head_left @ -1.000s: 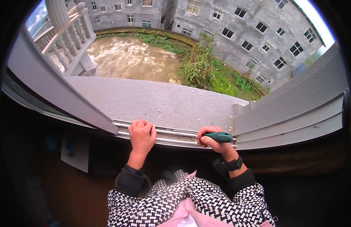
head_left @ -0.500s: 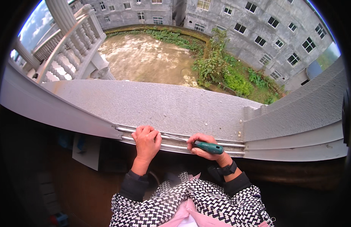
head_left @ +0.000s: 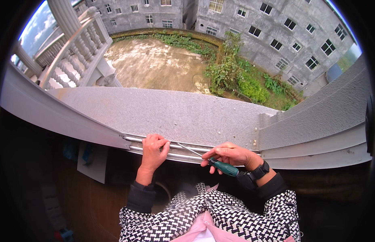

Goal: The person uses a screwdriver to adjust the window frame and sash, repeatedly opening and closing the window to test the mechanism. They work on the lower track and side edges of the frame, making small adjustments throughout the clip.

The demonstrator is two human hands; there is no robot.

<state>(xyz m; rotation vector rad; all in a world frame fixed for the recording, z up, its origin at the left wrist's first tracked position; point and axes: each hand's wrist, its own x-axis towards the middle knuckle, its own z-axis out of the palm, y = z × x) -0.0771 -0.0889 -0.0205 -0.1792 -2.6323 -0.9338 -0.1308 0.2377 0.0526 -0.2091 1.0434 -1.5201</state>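
Far off past the left hand [head_left: 155, 151], up and to its left, stood a pale balustrade [head_left: 80, 50], and lower on that same side a light window frame [head_left: 62, 113] curved in toward the knuckles. Below and left of that hand, in the shade, was a pale board [head_left: 92, 163]. The left hand itself had its fingers bent down over the window track [head_left: 185, 157]; whether they pinched anything underneath, I could not tell, since the back of the hand hid the fingertips. Beyond its knuckles spread a rough grey sill [head_left: 163, 115]. Just right of those fingers lay the tip of a screwdriver [head_left: 224, 167], over the far part of the track; I could not tell whether it touched the metal. Its thin shaft slanted across the rails, down toward the right hand [head_left: 232, 154], whose fingers were closed around the front of the green handle, with the butt poking out below the palm. Well beyond both hands, between them and off to the right, grew green plants [head_left: 236, 76], with a grey building [head_left: 228, 24] behind. Next to the right hand, a black watch [head_left: 260, 171] circled the wrist, and past that grip, to its right, ran the ridged window jamb [head_left: 324, 151].
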